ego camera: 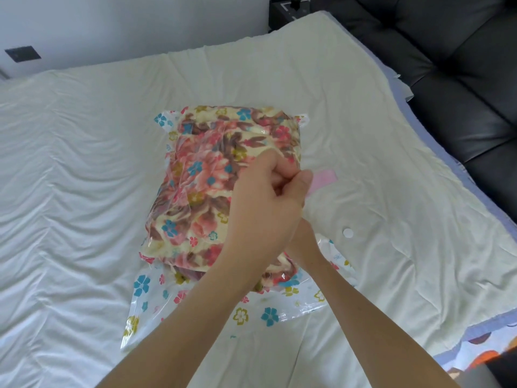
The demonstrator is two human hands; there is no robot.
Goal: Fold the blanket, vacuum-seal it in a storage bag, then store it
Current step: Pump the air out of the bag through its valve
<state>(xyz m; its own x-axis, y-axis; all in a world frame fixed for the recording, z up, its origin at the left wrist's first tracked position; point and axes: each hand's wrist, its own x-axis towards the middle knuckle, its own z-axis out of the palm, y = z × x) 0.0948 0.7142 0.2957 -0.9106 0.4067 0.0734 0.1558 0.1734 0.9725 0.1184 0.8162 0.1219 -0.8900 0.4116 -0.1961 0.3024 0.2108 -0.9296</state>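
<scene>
Two bare forearms cross low in view, and the left hand (268, 197) sits on top, fingers curled tight against the thumb, pinching the clear film of the storage bag (151, 289) at its right edge. Tucked under that wrist is the right hand (303, 239), fingers hidden, so I cannot tell how it holds. Directly beneath and left of the pinch lies the floral blanket (212, 169), folded thick inside the bag on the white bed sheet (70, 163). The bag's open flap spreads flat below the grip, toward the camera. Just right of the thumb lies a pink strip (326, 177), and lower right of the grip a small white disc (347, 233).
</scene>
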